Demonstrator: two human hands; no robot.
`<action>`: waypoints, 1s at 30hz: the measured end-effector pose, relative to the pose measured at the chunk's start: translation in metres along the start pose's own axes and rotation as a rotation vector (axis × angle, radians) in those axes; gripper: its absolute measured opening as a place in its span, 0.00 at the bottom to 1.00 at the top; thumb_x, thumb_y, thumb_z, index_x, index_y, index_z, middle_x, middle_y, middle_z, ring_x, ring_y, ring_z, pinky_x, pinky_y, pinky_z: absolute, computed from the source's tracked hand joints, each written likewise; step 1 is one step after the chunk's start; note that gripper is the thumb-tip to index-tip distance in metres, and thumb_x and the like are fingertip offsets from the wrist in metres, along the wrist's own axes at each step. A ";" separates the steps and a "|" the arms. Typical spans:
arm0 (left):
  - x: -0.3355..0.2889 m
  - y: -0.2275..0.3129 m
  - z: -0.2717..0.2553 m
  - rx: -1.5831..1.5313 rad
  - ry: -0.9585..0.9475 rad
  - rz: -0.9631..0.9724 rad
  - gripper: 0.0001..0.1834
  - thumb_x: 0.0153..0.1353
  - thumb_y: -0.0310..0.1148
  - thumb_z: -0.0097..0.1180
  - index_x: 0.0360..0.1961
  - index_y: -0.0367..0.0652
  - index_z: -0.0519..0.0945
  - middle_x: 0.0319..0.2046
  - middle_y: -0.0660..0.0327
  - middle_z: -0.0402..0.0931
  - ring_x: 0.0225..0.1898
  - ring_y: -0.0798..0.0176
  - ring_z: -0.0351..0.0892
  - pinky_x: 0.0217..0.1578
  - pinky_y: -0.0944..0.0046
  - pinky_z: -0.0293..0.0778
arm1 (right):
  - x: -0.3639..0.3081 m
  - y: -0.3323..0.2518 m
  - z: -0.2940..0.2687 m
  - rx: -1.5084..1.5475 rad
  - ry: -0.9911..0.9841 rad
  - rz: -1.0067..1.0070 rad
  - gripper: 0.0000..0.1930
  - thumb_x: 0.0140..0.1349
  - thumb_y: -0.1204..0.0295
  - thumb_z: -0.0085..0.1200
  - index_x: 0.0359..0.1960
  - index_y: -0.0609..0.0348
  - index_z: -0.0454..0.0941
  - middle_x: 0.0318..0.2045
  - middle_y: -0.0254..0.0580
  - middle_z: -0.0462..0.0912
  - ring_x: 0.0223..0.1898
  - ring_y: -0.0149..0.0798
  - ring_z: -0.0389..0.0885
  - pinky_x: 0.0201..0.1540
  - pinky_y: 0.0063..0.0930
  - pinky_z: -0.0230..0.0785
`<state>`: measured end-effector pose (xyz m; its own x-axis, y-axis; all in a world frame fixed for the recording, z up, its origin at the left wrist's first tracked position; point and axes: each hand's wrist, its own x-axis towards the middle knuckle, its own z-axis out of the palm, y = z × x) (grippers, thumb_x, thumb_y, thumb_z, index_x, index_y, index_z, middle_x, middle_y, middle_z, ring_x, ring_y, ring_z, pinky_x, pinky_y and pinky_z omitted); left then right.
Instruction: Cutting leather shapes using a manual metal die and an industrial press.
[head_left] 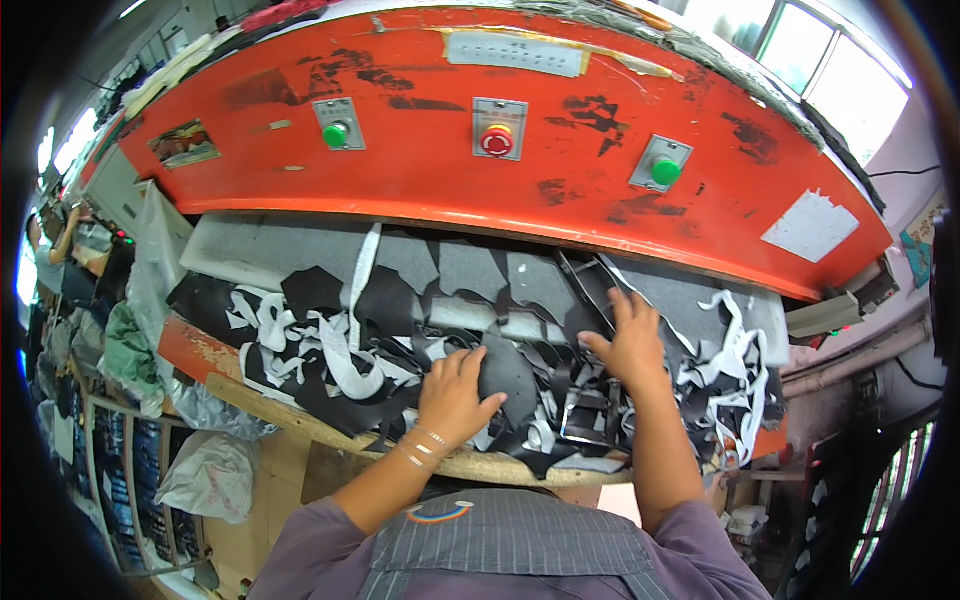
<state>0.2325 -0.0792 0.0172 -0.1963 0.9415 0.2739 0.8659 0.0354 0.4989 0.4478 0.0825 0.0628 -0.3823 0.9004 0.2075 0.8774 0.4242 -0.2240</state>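
Rounded black piece (512, 383) touches left hand (452, 398), whose partly hidden grip I can't tell; right hand (634, 350) seems spread.

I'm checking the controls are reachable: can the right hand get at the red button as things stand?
Probably yes: the right hand is low among the scraps, but nothing visible covers the red button, and the orange panel around it looks unobstructed.

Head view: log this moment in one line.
left hand: at dark rounded piece, grip unclear | right hand: open | black and white scraps: around both hands | red panel: beyond
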 end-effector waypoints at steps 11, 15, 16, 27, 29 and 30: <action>0.026 -0.028 -0.016 -0.487 -0.082 -0.362 0.21 0.53 0.34 0.69 0.44 0.34 0.77 0.28 0.61 0.78 0.29 0.70 0.75 0.33 0.67 0.73 | 0.070 0.115 0.034 1.297 -0.202 0.101 0.40 0.47 0.66 0.69 0.62 0.61 0.64 0.55 0.42 0.72 0.58 0.40 0.69 0.61 0.34 0.59; 0.048 -0.050 -0.067 -0.466 0.059 -0.493 0.16 0.53 0.34 0.67 0.38 0.33 0.80 0.33 0.53 0.79 0.32 0.61 0.78 0.37 0.64 0.74 | 0.093 0.159 -0.034 1.298 0.131 -0.147 0.47 0.42 0.56 0.72 0.64 0.63 0.62 0.58 0.41 0.70 0.60 0.38 0.67 0.62 0.33 0.57; 0.062 -0.055 -0.075 -0.504 0.147 -0.490 0.15 0.54 0.33 0.66 0.38 0.34 0.80 0.34 0.53 0.79 0.34 0.59 0.79 0.39 0.63 0.74 | 0.107 0.148 -0.073 1.188 0.231 -0.235 0.45 0.46 0.56 0.70 0.64 0.64 0.62 0.57 0.42 0.71 0.59 0.38 0.68 0.62 0.32 0.57; 0.066 -0.114 -0.026 0.144 0.304 -0.440 0.19 0.45 0.32 0.70 0.37 0.34 0.79 0.41 0.44 0.76 0.47 0.41 0.73 0.49 0.50 0.68 | 0.338 0.096 -0.281 -0.009 0.701 -0.016 0.32 0.58 0.48 0.56 0.60 0.54 0.70 0.53 0.57 0.78 0.55 0.53 0.77 0.56 0.39 0.67; 0.068 -0.091 -0.026 0.154 0.377 -0.329 0.16 0.45 0.30 0.69 0.35 0.38 0.79 0.39 0.50 0.78 0.44 0.45 0.74 0.46 0.51 0.68 | 0.365 0.125 -0.286 -0.151 0.631 0.122 0.31 0.59 0.48 0.55 0.61 0.49 0.70 0.55 0.53 0.77 0.57 0.53 0.75 0.57 0.41 0.66; 0.068 -0.083 -0.033 0.168 0.397 -0.268 0.15 0.45 0.30 0.69 0.34 0.39 0.79 0.37 0.53 0.78 0.43 0.47 0.75 0.44 0.52 0.68 | 0.372 0.135 -0.285 -0.177 0.610 0.157 0.31 0.59 0.47 0.55 0.61 0.47 0.70 0.56 0.51 0.77 0.58 0.53 0.74 0.58 0.42 0.65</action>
<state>0.1318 -0.0293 0.0213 -0.5529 0.6934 0.4620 0.8170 0.3422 0.4641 0.5061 0.4472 0.3811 -0.0585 0.7121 0.6996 0.9638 0.2230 -0.1464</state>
